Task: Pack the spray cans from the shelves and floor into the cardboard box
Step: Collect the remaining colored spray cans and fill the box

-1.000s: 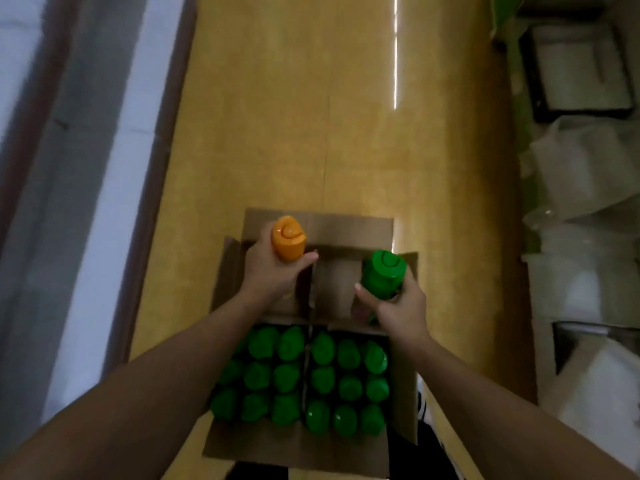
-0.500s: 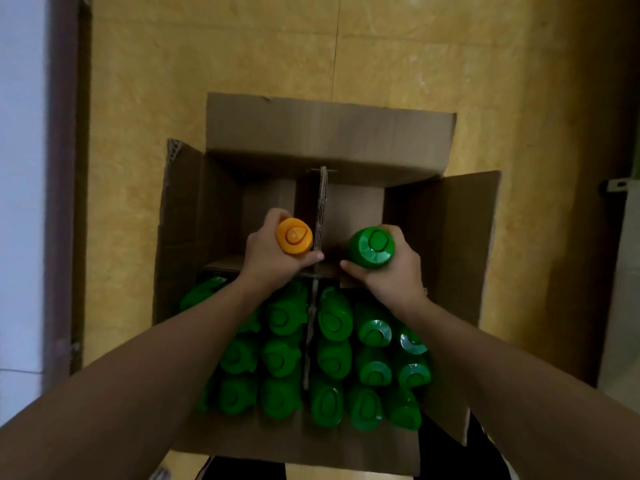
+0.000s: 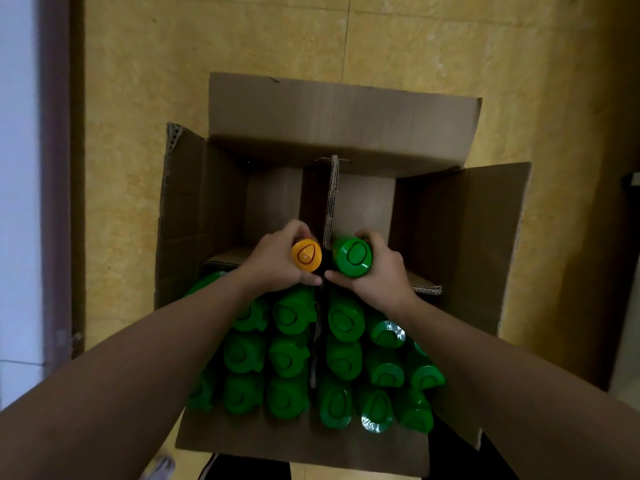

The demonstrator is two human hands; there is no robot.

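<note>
Fingers (image 3: 293,231) of the person's left hand (image 3: 273,263) are curled round the orange-capped can (image 3: 306,255), with the thumb on its near side and the fingertips over the far side. The right hand (image 3: 382,273) grips the green-capped can (image 3: 352,256) the same way, its fingers (image 3: 367,235) wrapped over the far edge of the cap and the thumb tucked in below.

Both cans are upright with their caps facing up. They are held side by side inside the open cardboard box (image 3: 343,123), one on each side of the corrugated divider (image 3: 331,199) that runs down its middle. The two thumbs nearly meet at that divider. I cannot tell whether either can rests on the bottom of the box.

Just nearer than the hands, the packed green cans (image 3: 287,355) stand upright in tight rows on both sides of the divider, filling the near part of the box. Beyond the hands only bare cardboard shows.

The box sits on the yellow floor (image 3: 242,46) with its flaps folded outward. A pale wall (image 3: 17,168) with a dark edge runs along the left.
</note>
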